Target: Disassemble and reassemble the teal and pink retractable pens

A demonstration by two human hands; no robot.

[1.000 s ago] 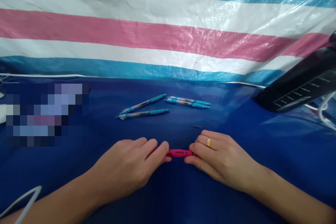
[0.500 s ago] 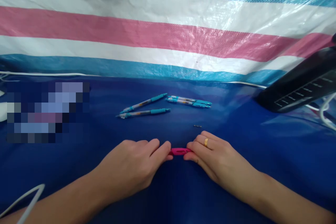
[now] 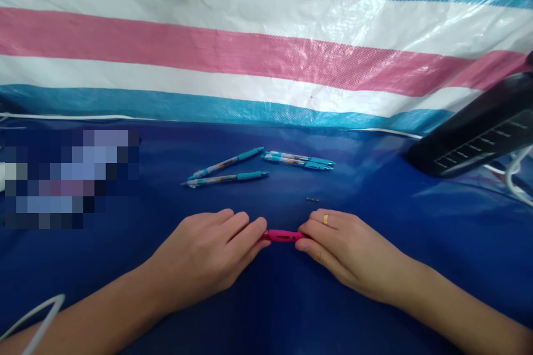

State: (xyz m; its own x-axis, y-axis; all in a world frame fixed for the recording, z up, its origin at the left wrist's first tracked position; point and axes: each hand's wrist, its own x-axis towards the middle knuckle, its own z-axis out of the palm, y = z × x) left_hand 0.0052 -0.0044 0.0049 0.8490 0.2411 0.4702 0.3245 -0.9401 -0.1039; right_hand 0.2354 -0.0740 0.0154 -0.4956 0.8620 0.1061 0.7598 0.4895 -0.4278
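Between the fingertips of the left hand (image 3: pixel 204 255) and right hand (image 3: pixel 350 252), a glossy, slotted magenta pen barrel (image 3: pixel 282 236) sits pinched at both ends.

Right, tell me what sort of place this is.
Looks like a makeshift work bench: a blue plastic sheet as the top, a striped woven tarp behind, teal pens laid out.

Right hand's (image 3: pixel 350 249) path to upper right is obstructed by black device (image 3: pixel 470 141); teal pens (image 3: pixel 225 163) are reachable across blue tarp (image 3: pixel 366 266).
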